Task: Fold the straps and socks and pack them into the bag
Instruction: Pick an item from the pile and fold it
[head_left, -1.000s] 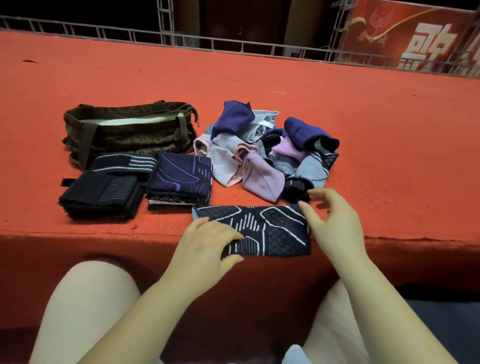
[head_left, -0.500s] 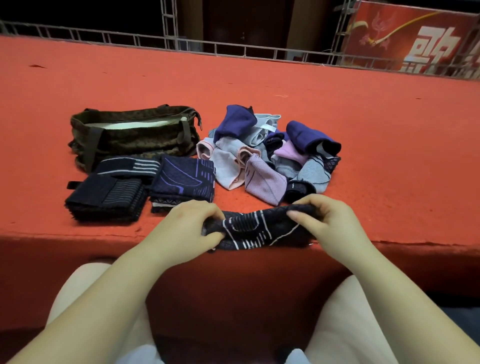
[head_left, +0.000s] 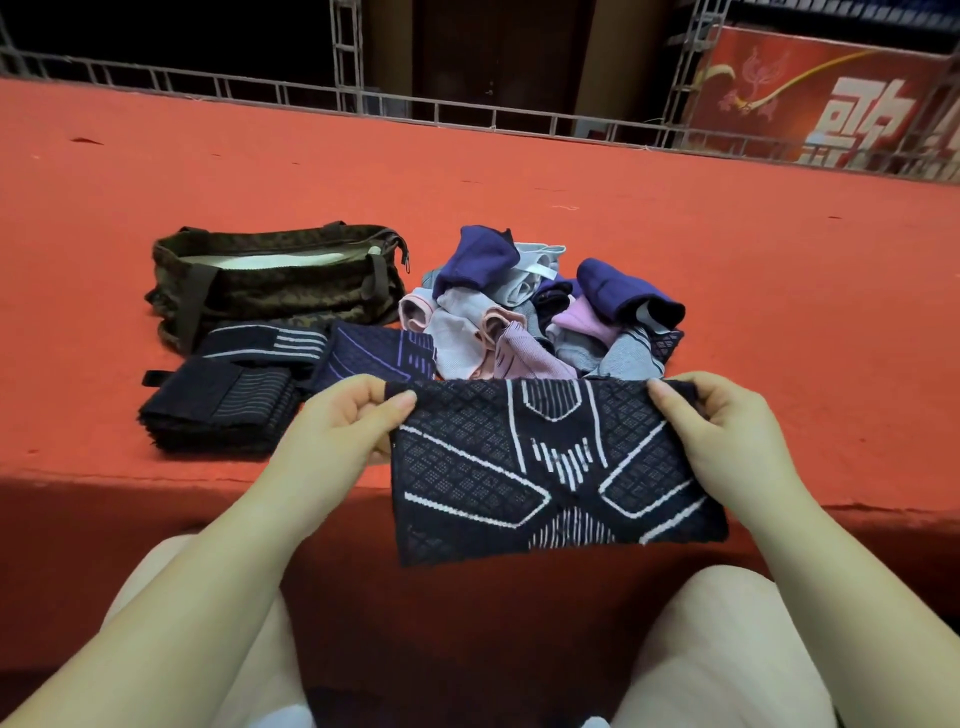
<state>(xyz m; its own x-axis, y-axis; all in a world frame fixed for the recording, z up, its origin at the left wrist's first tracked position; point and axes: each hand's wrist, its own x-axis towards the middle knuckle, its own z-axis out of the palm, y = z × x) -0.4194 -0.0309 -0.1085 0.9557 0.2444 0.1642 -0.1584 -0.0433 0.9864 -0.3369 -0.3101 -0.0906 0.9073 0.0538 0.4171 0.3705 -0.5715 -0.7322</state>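
A dark navy strap with white line patterns (head_left: 550, 470) hangs flat in front of the red ledge. My left hand (head_left: 345, 423) pinches its top left corner and my right hand (head_left: 719, 436) pinches its top right corner. Behind it lies a heap of unfolded socks (head_left: 540, 317) in purple, pink, grey and navy. To the left sit folded dark straps: one black stack (head_left: 218, 405), a striped one (head_left: 265, 343) and a navy one with purple lines (head_left: 379, 353). The olive patterned bag (head_left: 275, 280) stands open behind them.
Everything rests on a red carpeted platform (head_left: 727, 291) whose front edge drops just under the hanging strap. My bare knees are below the edge. A metal railing (head_left: 467, 117) and a red banner (head_left: 821, 98) line the far side.
The strap lay folded on the ledge edge. Both hands gripped it, bunched it, then lifted and spread it open, so it now hangs unfolded toward me.
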